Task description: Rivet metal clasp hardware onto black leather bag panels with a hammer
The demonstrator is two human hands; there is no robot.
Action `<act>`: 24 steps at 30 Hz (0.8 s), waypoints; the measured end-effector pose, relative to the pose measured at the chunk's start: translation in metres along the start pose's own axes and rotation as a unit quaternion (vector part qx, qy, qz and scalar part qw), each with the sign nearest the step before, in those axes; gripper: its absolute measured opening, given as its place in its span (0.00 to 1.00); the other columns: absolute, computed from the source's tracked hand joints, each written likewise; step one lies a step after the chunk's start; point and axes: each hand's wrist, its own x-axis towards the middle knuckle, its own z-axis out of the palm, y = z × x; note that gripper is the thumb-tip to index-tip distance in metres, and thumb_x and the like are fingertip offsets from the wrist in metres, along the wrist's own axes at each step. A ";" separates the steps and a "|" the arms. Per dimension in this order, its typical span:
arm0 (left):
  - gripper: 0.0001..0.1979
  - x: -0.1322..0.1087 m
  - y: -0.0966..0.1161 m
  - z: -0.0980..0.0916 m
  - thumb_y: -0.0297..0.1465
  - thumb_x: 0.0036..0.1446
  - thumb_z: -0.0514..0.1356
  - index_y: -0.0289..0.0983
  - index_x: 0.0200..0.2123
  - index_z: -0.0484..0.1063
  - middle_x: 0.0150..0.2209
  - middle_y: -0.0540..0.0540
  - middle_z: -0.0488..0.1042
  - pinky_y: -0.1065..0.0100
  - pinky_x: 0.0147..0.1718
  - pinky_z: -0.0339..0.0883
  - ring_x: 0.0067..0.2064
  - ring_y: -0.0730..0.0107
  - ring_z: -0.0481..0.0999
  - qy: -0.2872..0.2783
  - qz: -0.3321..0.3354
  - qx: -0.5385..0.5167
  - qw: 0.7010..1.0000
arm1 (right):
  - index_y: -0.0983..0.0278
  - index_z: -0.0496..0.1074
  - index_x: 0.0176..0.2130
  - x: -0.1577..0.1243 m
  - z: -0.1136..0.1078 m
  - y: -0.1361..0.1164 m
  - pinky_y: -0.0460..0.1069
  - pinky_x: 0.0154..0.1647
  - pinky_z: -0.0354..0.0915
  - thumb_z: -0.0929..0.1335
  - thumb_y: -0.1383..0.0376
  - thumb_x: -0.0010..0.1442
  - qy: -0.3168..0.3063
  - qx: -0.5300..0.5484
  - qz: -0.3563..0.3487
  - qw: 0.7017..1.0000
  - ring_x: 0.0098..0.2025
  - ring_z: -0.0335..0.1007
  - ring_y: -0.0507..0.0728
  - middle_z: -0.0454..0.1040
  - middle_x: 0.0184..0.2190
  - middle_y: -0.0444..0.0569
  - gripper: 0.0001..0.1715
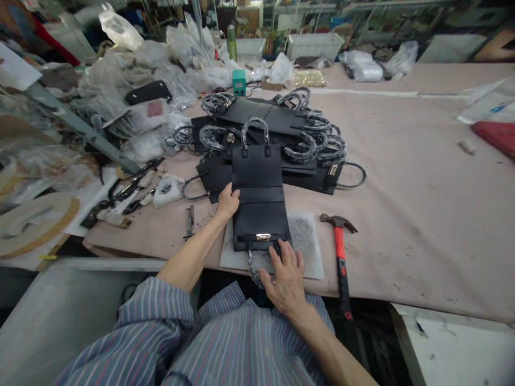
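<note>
Flatly, a black, smooth, leather-like bag panel (258,174) was laid partly over a pale rectangular board (311,241) on the pinkish table (402,214) | left hand (228,201) was curled at its left edge, grip could not be told; right hand (286,279) was spread loosely at its lower edge | judged light, semi-stiff, easily scuffed; side edges were best held, the shiny metal clasp (263,236) avoided

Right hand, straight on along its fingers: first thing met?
The black bag piece, whose near end the right hand already seems to touch; exact contact depth is unclear.
</note>
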 end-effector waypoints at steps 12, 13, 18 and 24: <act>0.18 -0.034 0.006 -0.057 0.28 0.63 0.59 0.34 0.56 0.75 0.51 0.38 0.80 0.64 0.53 0.71 0.50 0.60 0.81 -0.001 0.001 0.063 0.998 | 0.68 0.67 0.59 -0.002 0.013 -0.011 0.70 0.61 0.57 0.62 0.50 0.69 0.056 0.004 -0.033 0.998 0.64 0.60 0.74 0.65 0.63 0.67 0.30; 0.15 -0.038 0.001 -0.076 0.29 0.64 0.58 0.36 0.52 0.77 0.49 0.40 0.81 0.64 0.52 0.71 0.49 0.61 0.81 0.019 -0.007 0.103 0.994 | 0.68 0.68 0.59 -0.002 0.014 -0.011 0.70 0.61 0.58 0.61 0.50 0.70 0.061 0.004 -0.034 0.998 0.64 0.60 0.74 0.65 0.63 0.67 0.30; 0.12 -0.059 -0.029 -0.164 0.37 0.62 0.60 0.36 0.37 0.79 0.40 0.39 0.82 0.65 0.43 0.70 0.46 0.57 0.81 -0.016 -0.161 0.321 0.933 | 0.69 0.69 0.58 -0.002 0.016 -0.011 0.70 0.61 0.59 0.60 0.50 0.70 0.078 0.001 -0.039 0.996 0.63 0.62 0.75 0.67 0.62 0.67 0.30; 0.19 -0.076 -0.053 -0.171 0.47 0.43 0.72 0.37 0.28 0.76 0.27 0.44 0.79 0.67 0.33 0.68 0.35 0.58 0.80 -0.118 -0.225 0.311 0.916 | 0.70 0.69 0.57 -0.001 0.015 -0.010 0.69 0.60 0.61 0.60 0.51 0.70 0.075 0.000 -0.041 0.996 0.63 0.63 0.75 0.67 0.62 0.68 0.29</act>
